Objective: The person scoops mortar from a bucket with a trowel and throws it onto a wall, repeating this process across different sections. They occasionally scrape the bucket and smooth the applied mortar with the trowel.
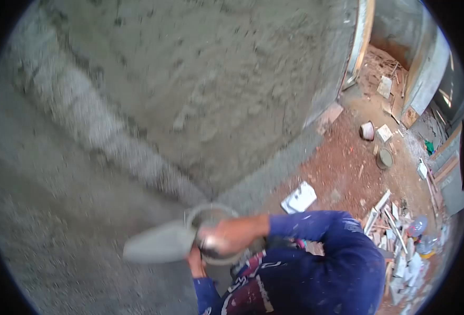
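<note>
My right hand [225, 235] is closed around the handle of a trowel [158, 244], blurred by motion. The trowel's broad, grey-coated blade points to the left, over the grey floor. Beneath that hand is a round mortar pan [211, 209] with a pale rim; my right hand and forearm hide most of its inside. My left hand [196, 262] is at the pan's near left side and seems to grip its edge, its fingers partly hidden behind the blade. Ahead rises a wall [232, 89] covered in rough, wet-looking grey plaster.
A lighter raised band [100, 118] runs diagonally along the left. On the reddish ground at right lie a white board [298, 198], a bucket [367, 131], a round pan of grey material [385, 158] and a heap of broken scraps [395, 236]. A wood-edged opening [366, 37] stands beyond.
</note>
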Demonstrator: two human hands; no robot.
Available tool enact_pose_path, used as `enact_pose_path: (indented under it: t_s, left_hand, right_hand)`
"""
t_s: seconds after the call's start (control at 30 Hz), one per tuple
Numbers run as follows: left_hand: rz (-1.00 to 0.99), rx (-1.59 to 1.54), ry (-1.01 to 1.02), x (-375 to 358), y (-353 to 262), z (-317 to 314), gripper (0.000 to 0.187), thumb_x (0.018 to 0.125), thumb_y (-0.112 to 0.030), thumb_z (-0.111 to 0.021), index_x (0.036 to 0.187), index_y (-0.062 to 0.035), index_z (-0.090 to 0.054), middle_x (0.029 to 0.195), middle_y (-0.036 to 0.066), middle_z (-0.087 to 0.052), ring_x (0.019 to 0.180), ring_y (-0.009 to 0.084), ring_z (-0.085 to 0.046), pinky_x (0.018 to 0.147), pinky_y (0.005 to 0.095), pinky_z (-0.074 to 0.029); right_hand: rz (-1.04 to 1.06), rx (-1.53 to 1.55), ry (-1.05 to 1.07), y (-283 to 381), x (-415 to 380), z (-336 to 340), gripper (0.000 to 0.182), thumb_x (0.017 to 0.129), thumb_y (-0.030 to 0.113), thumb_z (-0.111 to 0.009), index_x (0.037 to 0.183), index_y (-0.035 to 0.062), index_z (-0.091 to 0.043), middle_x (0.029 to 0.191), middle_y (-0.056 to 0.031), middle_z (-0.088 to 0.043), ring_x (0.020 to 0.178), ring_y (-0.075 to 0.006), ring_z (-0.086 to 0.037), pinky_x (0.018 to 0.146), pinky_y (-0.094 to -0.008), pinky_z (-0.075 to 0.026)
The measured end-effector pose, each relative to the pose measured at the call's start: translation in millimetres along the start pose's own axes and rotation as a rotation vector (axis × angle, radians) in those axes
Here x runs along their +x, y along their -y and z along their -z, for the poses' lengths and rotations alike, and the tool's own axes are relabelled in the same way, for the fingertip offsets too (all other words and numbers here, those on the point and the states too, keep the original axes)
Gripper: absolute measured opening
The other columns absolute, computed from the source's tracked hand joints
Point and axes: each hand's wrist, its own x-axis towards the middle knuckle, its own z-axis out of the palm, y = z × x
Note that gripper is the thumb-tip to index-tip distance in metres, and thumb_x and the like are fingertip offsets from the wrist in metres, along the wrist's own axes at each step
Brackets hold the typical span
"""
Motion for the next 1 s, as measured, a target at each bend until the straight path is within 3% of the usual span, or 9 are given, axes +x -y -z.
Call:
enact_pose_path:
  t_s: [0.03,0.2,0.23,0.33,0.5,0.57,0.7,0.77,1.0]
  left_hand:
    - [-0.002,0.254,0.06,9.3,-21.4,-3.6,0.022,0.092,-0.021,-0.067,0.093,0.0015,-0.067,0.087,0.001,-0.064,0.076,0.009,-0.053,0.069,0.03,-0.047]
    - [-0.359,0.243,0.28,14.9,-85.7,-25.9,0.032,0.092,-0.02,-0.065,0.112,0.0048,-0.067,0.098,0.012,-0.072,0.089,0.0126,-0.06,0.084,0.0323,-0.048]
    - [-0.372,0.248,0.357,20.0,-88.5,-26.9,0.038,0.091,-0.022,-0.067,0.12,0.0031,-0.065,0.119,0.02,-0.067,0.114,0.0257,-0.062,0.099,0.0359,-0.044]
    - [-0.526,0.209,0.433,14.2,-127.4,-42.9,0.038,0.091,-0.021,-0.067,0.12,0.0025,-0.065,0.124,0.021,-0.065,0.121,0.0275,-0.059,0.102,0.0365,-0.042]
    - [-0.625,0.122,0.527,31.5,-144.6,-81.5,0.037,0.088,-0.019,-0.069,0.119,0.0001,-0.067,0.124,0.02,-0.065,0.121,0.0307,-0.059,0.103,0.0378,-0.043]
    - [-0.619,0.169,0.525,31.6,-139.0,-83.0,0.037,0.088,-0.019,-0.069,0.119,0.0014,-0.067,0.123,0.02,-0.066,0.121,0.0299,-0.059,0.103,0.037,-0.043]
    - [-0.387,0.053,0.349,37.9,-131.7,-71.7,0.035,0.09,-0.022,-0.07,0.113,0.0037,-0.069,0.109,0.011,-0.07,0.103,0.017,-0.062,0.09,0.0319,-0.047]
    - [-0.024,-0.033,0.229,49.4,-103.3,-64.5,0.032,0.092,-0.026,-0.07,0.11,-0.0003,-0.071,0.095,0.003,-0.067,0.089,0.0118,-0.057,0.08,0.0299,-0.047]
    - [-0.029,0.005,0.018,45.6,-96.3,-37.8,0.032,0.093,-0.028,-0.065,0.097,0.0034,-0.069,0.087,0.006,-0.066,0.075,0.0144,-0.055,0.068,0.035,-0.047]
  right_hand:
    - [-0.014,-0.061,-0.123,-11.4,-24.1,13.6,0.024,0.084,0.021,-0.063,0.1,0.0038,-0.057,0.073,-0.0217,-0.062,0.074,-0.0448,-0.062,0.066,-0.0469,-0.05]
    - [-0.663,-0.372,0.357,-56.8,-99.9,40.8,0.034,0.081,0.027,-0.062,0.098,-0.0024,-0.064,0.085,-0.0274,-0.065,0.079,-0.0429,-0.066,0.074,-0.0496,-0.052]
    - [-0.768,-0.351,0.441,-66.0,-102.0,36.6,0.04,0.086,0.03,-0.06,0.105,-0.0054,-0.06,0.083,-0.0288,-0.064,0.081,-0.0435,-0.065,0.074,-0.0503,-0.052]
    - [-0.682,-0.434,0.389,-79.9,-94.9,-1.0,0.037,0.086,0.03,-0.059,0.098,-0.0056,-0.06,0.085,-0.0289,-0.065,0.079,-0.0424,-0.066,0.075,-0.0502,-0.052]
    - [-0.639,-0.095,0.218,-51.6,-73.2,-64.4,0.026,0.089,0.025,-0.059,0.094,-0.0006,-0.057,0.082,-0.0208,-0.066,0.07,-0.0335,-0.066,0.066,-0.0449,-0.053]
    - [-0.807,0.968,-0.057,-35.2,-80.1,-65.6,0.019,0.09,0.014,-0.059,0.104,0.0024,-0.056,0.079,-0.0078,-0.062,0.064,-0.0187,-0.064,0.057,-0.0331,-0.053]
    - [-0.575,1.73,-0.215,-34.9,-119.6,-53.7,0.032,0.088,0.008,-0.06,0.119,0.0012,-0.051,0.07,-0.0058,-0.052,0.04,-0.01,-0.045,0.03,-0.0235,-0.034]
    - [-0.586,1.824,-0.267,-52.6,-105.0,-51.8,0.026,0.092,0.011,-0.057,0.117,0.0052,-0.054,0.066,-0.0022,-0.05,0.04,-0.0087,-0.044,0.031,-0.023,-0.035]
    - [0.116,1.799,-0.392,-3.3,-118.5,41.8,0.047,0.09,0.017,-0.059,0.128,-0.0017,-0.04,0.078,-0.011,-0.053,0.047,-0.012,-0.045,0.031,-0.0239,-0.036]
